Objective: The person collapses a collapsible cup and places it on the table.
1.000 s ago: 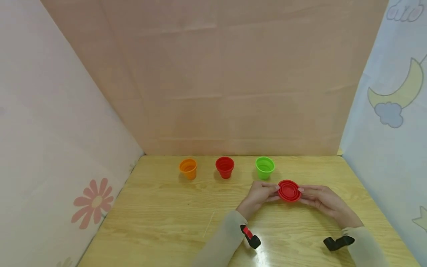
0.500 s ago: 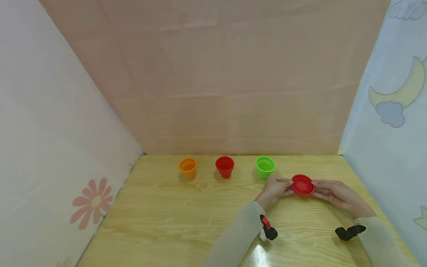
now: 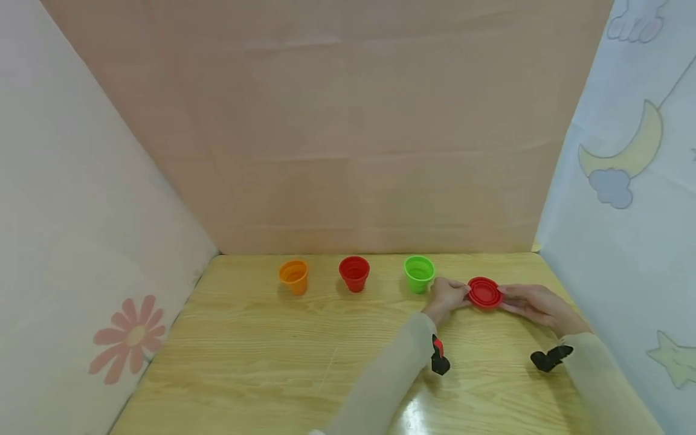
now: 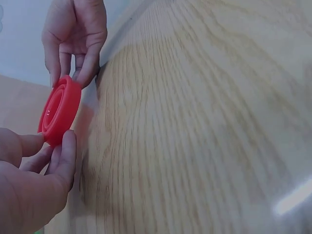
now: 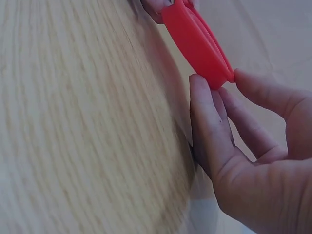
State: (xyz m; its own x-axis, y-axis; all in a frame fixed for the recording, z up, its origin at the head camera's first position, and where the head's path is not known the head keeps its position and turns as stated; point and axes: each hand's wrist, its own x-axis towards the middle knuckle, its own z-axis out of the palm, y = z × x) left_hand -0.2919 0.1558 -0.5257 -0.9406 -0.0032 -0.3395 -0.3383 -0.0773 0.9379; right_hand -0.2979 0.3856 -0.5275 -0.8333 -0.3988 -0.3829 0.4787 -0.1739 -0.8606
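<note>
one red disc point(image 3: 485, 293) | left hand point(image 3: 447, 297), right hand point(image 3: 539, 304) pinching | sleeves point(image 3: 387, 374) cut off

Over the head feed I see a pale wood table point(image 3: 244, 362), grain running across. Behind it I note a creased tan sheet point(image 3: 348, 133). Left wall point(image 3: 81, 211): whitish, pink flower point(image 3: 135, 336) low down. Right wall point(image 3: 598, 272): pale blue; moon point(image 3: 640, 148), cloud point(image 3: 611, 186), star point(image 3: 674, 359). I log glare point(image 3: 413, 417) on the near tabletop.

Can read no lettering or numbers.
Can just glimpse a tiny pale mark point(image 4: 48, 112) inside the round, flattened, red silicone-like cup point(image 4: 62, 109) in the left wrist view, too small to decipher.
</note>
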